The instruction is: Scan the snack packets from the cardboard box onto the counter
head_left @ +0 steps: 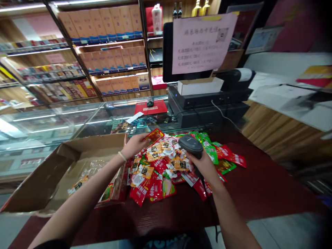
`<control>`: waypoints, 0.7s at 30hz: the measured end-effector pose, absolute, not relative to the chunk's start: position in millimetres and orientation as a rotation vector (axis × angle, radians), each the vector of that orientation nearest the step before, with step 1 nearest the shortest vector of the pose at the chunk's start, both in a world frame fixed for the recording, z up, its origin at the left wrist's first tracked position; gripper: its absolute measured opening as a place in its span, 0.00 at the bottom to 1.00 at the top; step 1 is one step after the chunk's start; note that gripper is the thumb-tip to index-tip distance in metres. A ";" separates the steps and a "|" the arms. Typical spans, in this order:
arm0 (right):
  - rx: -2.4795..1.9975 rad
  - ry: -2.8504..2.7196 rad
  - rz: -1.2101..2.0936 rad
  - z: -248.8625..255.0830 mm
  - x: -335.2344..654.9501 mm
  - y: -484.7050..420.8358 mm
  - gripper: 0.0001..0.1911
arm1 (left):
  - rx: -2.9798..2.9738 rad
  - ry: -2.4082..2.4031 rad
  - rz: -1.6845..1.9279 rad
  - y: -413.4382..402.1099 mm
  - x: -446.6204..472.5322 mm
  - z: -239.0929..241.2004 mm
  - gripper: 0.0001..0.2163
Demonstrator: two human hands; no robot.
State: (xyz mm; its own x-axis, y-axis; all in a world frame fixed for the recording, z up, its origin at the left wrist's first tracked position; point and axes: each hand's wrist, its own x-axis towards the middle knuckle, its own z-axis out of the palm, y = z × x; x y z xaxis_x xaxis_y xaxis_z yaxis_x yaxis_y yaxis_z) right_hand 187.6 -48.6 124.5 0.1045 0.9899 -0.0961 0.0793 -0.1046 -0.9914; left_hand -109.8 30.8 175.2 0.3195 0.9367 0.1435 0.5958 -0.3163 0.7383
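Observation:
My right hand (pixel 204 165) is wrapped round the handle of a dark barcode scanner (pixel 190 144), whose head hangs over a heap of small snack packets (pixel 168 162) in red, orange and green on the dark red counter (pixel 259 186). My left hand (pixel 135 145) reaches over the heap's left edge and pinches a red and orange packet (pixel 153 136) at its far corner. A band sits on my left wrist.
An open cardboard box (pixel 64 169) with a few packets inside stands at the left. Behind the heap are a black till unit (pixel 204 103), a monitor with a pink notice (pixel 202 41), a red mouse mat with a mouse (pixel 150 105), a glass display case (pixel 52 121) and shelves of boxed goods.

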 end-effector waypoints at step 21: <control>-1.386 -0.810 0.995 124.2 286.2 -82.4 0.23 | 2.055 0.699 0.588 53.1 82.4 95.8 0.23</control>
State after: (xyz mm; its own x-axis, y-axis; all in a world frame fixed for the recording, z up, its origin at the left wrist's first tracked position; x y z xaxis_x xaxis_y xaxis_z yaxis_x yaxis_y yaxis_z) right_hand 286.2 -82.4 124.2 0.3946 0.9134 -0.1001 -0.0876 -0.0710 -0.9936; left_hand 82.4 53.1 95.8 0.7315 0.6659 0.1467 0.2589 -0.4703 0.8437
